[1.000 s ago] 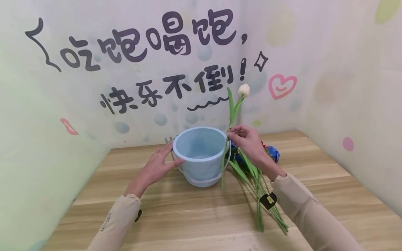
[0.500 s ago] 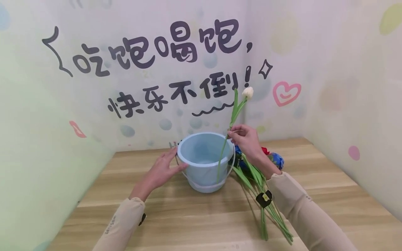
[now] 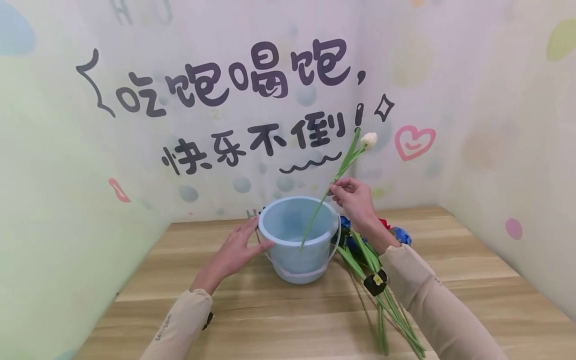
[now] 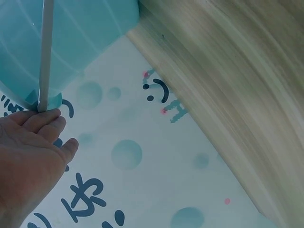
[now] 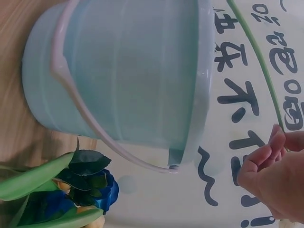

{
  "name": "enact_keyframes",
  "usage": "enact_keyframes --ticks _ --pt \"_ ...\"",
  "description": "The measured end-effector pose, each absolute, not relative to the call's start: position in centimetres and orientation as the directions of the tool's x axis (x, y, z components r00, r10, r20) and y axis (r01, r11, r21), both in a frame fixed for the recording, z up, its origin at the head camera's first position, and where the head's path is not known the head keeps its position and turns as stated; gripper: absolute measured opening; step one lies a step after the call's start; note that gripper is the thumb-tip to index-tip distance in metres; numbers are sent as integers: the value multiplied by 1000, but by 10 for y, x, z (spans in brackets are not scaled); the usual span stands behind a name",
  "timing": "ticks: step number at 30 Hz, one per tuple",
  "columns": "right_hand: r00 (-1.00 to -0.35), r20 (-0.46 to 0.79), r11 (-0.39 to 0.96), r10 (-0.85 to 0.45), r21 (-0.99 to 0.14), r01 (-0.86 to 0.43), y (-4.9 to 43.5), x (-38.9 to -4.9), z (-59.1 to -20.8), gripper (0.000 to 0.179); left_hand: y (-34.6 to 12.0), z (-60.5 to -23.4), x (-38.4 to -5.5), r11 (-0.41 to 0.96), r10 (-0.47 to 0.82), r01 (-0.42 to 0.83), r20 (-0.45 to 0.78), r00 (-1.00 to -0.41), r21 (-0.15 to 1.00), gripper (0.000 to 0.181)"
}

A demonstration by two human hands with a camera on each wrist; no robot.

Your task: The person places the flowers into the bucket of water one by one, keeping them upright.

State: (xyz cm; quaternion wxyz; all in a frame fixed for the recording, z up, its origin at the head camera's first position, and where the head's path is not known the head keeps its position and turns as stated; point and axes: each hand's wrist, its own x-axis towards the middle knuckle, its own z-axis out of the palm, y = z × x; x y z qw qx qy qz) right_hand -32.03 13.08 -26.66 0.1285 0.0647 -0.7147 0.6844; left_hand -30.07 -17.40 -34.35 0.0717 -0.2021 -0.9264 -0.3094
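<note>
White tulip [image 3: 345, 166]: stem end could catch the rim

Tulip's in the air, tilted; from the head view its lower end crosses the near rim of the bucket [image 3: 299, 262]. Fingers of my right hand [image 3: 357, 200] pinch the stem below the leaves. My left hand [image 3: 236, 250] lies relaxed against the bucket. High pinch, so the stem may swing and land outside. Pushing too hard on the left could slide the bucket.

Bucket [image 3: 292, 261] before you: smooth plastic, glossy at the rim [image 5: 203, 95].
Bucket handle [image 5: 89, 117]: smooth plastic, faintly shiny.
White tulip [image 3: 369, 140]: matt, artificial-looking petals.
Blue flower [image 5: 110, 189]: cloth-like petals.
Your sleeves [image 3: 434, 302]: matt cloth, softly creased.
Tabletop [image 3: 274, 322]: smooth, wood-grained, low sheen.
Wall [image 3: 297, 22]: smooth, matt printed surface.
</note>
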Motion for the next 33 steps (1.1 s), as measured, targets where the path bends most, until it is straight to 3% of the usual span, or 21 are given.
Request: enact_keyframes --ticks 13,33 --pt "-920 350 9 176 -935 -354 126 -328 -269 17 -175 -345 -301 724 328 423 267 -906 545 92" --pt "-875 465 268 136 -867 -420 112 -336 -300 13 -175 -346 -303 727 317 410 261 -912 551 94"
